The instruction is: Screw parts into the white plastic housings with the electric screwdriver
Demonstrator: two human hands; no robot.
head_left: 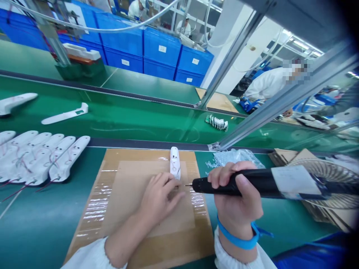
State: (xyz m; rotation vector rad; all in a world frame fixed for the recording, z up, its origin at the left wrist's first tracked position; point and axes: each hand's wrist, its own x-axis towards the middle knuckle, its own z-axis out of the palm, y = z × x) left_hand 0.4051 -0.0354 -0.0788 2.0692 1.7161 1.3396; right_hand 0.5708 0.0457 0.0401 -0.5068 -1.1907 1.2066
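Note:
In the head view, my right hand (235,190) is wrapped round a black electric screwdriver (258,183). Its thin bit points left, just short of my left hand's fingertips. My left hand (161,196) has its fingers bent around the lower end of a white plastic housing (175,160), with the thumb on the near side. That end of the housing is hidden by the fingers; the upper end shows small dark holes and a wire. Beneath both lies a cardboard sheet (134,243) edged with clear tape.
At left lie several white housings (68,157) with red wires. A clear bag (238,157) and loose screws (211,164) sit behind my right hand. Small parts (217,122) stand in a row on the green belt (140,125). A metal post (252,125), fan guard (328,179) and cardboard pieces (291,155) are at right.

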